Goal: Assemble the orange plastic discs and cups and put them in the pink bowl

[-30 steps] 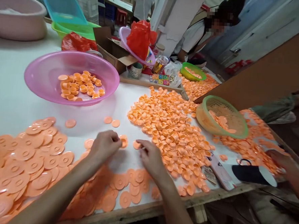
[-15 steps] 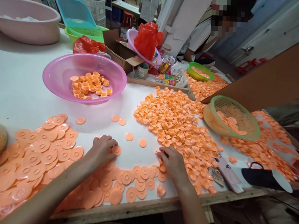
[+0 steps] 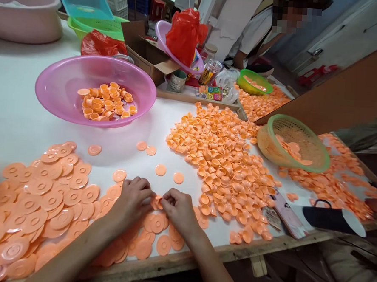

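My left hand [image 3: 136,199] is closed on a small orange toy saucer [image 3: 155,202], held just above the table's front part. Meeting it from the right, my right hand [image 3: 179,210] pinches a small orange piece, probably a toy cup, mostly hidden by the fingers. Flat orange saucers [image 3: 42,186] are heaped to the left and under both hands. To the right of my hands spreads a pile of little orange cups [image 3: 219,155]. A pink basin [image 3: 55,103] beyond my hands holds cups joined to saucers [image 3: 106,104].
A green basket [image 3: 298,141] with orange discs stands at right, near a phone [image 3: 288,215] and a dark visor [image 3: 329,220]. A cardboard box [image 3: 145,55] and red bag [image 3: 184,36] are at the back. Another person [image 3: 252,38] leans over the far right.
My right hand has moved left from the cup pile's edge to meet my left hand at the saucer. The view has shifted slightly.
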A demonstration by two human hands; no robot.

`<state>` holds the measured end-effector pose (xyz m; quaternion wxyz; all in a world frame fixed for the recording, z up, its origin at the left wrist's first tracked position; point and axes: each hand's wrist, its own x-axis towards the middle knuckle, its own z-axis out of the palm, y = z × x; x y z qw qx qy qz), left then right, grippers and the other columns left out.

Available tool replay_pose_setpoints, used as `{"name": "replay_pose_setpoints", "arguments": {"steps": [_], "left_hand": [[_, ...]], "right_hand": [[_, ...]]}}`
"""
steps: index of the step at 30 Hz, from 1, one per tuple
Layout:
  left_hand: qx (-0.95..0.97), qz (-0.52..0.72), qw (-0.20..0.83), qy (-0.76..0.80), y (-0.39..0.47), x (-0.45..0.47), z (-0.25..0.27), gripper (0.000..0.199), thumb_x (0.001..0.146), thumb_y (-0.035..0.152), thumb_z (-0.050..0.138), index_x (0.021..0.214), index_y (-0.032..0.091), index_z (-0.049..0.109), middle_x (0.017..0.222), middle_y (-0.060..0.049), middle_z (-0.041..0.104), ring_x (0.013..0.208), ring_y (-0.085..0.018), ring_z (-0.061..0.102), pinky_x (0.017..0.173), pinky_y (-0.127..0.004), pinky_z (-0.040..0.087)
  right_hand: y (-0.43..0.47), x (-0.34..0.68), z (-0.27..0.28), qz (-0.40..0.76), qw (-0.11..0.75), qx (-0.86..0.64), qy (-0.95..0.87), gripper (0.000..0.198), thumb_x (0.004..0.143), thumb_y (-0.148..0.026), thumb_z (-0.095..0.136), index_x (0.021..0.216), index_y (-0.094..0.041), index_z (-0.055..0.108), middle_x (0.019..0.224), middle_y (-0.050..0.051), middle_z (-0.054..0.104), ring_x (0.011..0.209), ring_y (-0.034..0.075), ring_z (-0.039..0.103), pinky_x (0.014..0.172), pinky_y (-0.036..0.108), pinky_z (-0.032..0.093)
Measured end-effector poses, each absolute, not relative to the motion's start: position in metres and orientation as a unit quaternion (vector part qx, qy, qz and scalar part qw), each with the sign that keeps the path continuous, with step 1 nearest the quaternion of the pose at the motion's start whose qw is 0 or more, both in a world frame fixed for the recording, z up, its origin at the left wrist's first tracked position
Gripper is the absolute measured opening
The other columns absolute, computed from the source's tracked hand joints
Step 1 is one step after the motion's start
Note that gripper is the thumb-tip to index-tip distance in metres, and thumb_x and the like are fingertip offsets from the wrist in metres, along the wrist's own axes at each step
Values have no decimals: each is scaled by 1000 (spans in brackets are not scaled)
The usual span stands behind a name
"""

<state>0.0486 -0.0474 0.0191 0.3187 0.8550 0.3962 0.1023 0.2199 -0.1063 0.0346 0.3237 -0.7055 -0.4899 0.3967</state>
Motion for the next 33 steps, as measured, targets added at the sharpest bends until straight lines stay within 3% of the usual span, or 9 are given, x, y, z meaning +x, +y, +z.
{"name": "replay_pose_setpoints", "arguments": {"steps": [3,8,12,16,21,27,33], "left_hand": [[849,107,322,406,-48,50,19,10,77,16,66,81,24,71,92,-3,66,93,-21,54,80,-39,31],[812,109,409,402,-42,53,32,25,77,16,65,99,27,71,97,-2,69,96,-22,56,82,-39,35],[754,125,458,454,-39,58,35,16,80,12,58,74,20,70,81,-3,67,82,-18,57,74,-33,42],[780,132,414,451,-38,56,31,19,78,11,57,62,20,65,79,-3,66,82,-19,54,72,-33,43],[807,81,372,452,-38,51,41,18,78,15,57,65,21,68,78,-2,68,78,-20,53,70,-34,40],[793,-7,338,507,-40,64,54,19,76,17,53,57,20,53,65,-2,58,69,-18,50,60,-31,32],[814,68,326,475,-50,57,43,24,83,18,50,59,20,45,68,-1,57,71,-17,48,65,-31,33]], "right_hand": [[-106,210,32,373,312,-713,-505,14,77,-15,54,63,-21,53,56,-4,53,54,12,49,51,22,36],[-102,207,36,343,285,-711,-544,17,78,-11,49,64,-21,47,57,-4,51,55,12,46,54,22,34],[-102,206,39,326,263,-710,-566,19,80,-10,47,64,-21,44,60,-3,51,57,12,45,55,22,32],[-105,199,38,290,242,-701,-605,21,84,-10,45,67,-22,42,66,-1,52,61,13,46,57,24,32],[-104,190,39,257,195,-696,-642,20,86,-6,44,72,-21,46,71,0,53,62,14,46,58,26,29],[-101,193,43,256,165,-688,-659,19,86,-4,45,76,-20,50,72,0,54,61,14,45,57,26,27],[-103,186,39,255,172,-690,-656,18,87,-5,47,79,-19,54,76,1,57,64,15,49,60,27,31]]}}
